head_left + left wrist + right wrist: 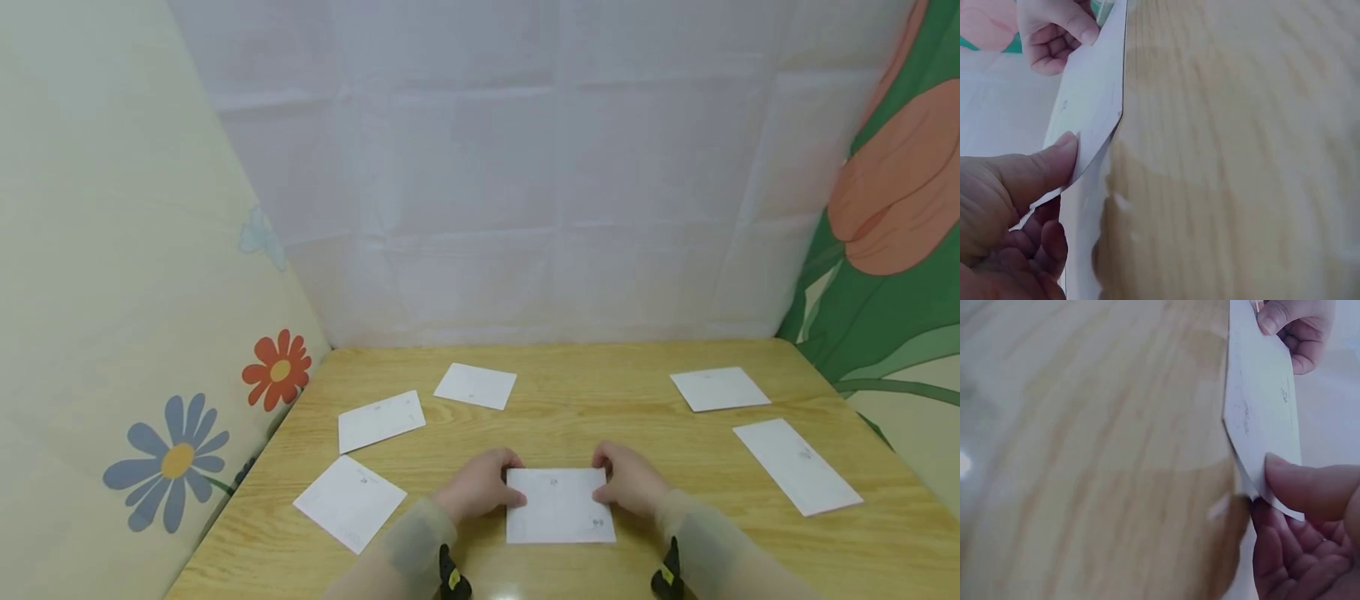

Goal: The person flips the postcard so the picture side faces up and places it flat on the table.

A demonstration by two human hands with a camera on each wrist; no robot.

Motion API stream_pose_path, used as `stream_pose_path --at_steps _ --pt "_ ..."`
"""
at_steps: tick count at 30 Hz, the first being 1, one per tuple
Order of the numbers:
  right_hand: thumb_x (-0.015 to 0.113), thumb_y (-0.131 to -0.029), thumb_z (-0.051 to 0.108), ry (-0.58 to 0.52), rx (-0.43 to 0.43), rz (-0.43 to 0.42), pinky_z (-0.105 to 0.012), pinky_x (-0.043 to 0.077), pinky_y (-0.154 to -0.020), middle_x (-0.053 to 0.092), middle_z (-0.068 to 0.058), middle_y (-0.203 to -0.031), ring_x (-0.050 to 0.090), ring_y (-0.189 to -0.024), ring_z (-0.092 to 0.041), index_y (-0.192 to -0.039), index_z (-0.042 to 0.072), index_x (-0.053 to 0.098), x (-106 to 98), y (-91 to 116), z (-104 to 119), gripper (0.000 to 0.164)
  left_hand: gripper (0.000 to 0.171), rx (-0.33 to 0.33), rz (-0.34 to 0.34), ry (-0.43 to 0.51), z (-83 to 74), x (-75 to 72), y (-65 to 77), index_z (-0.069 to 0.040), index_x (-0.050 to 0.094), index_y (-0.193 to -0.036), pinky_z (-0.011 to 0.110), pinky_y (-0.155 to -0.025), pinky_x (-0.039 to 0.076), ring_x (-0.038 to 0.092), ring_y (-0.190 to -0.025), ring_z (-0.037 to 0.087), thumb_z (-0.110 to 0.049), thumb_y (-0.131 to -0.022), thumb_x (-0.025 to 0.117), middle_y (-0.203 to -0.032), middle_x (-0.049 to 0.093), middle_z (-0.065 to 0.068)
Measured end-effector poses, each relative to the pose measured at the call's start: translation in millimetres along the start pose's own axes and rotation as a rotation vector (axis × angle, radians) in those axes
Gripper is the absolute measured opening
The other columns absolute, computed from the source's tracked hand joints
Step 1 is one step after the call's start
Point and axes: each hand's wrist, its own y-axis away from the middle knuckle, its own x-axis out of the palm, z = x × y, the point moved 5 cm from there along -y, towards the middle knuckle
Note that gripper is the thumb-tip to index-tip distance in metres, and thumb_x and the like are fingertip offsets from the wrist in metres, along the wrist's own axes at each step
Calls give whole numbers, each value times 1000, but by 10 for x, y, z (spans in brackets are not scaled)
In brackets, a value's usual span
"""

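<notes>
The left hand (pixel 483 483) and right hand (pixel 632 481) pinch opposite edges of the white sheet (pixel 559 508), where light, level pressure should prevent creasing.

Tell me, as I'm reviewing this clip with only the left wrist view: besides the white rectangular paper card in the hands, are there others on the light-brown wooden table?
Observer: Yes, five more white rectangular paper cards: three toward the left, two toward the right.
Operator: Is the held card printed at its near-right corner?
Observer: Yes, a small dark mark shows there in the head view.
</notes>
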Motion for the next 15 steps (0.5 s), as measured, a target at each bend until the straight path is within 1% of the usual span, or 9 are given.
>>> stream_pose_path --at_steps 3,8,11,15 --pt "76 -77 2 -49 -10 -9 -36 43 -70 56 -4 -90 51 -81 -21 -101 10 58 -29 14 7 31 28 16 -2 7 3 -23 -11 -11 62 -100 34 -70 44 52 -80 17 -10 -78 79 -87 57 -1" --pt "76 -78 2 -90 -38 -44 -37 46 -73 59 -3 -97 54 -84 -19 -105 11 60 -89 39 2 32 33 25 0 86 30 -52 -24 -13 61 -111 32 -68 47 55 -82 17 -10 -82 75 -91 59 0" --pt "76 -78 2 -104 -58 -81 -37 46 -74 59 -3 -100 54 -85 -19 -106 11 61 -131 41 -5 33 34 48 -23 128 33 -80 -31 -13 62 -115 32 -67 47 56 -83 17 -9 -83 73 -93 59 1" --pt "76 -78 2 -154 -93 -125 -35 47 -71 59 -3 -103 55 -86 -19 -106 11 62 -195 57 -3 33 33 84 -60 130 -2 -136 -47 -15 63 -116 31 -65 47 56 -81 16 -10 -85 72 -94 59 0"
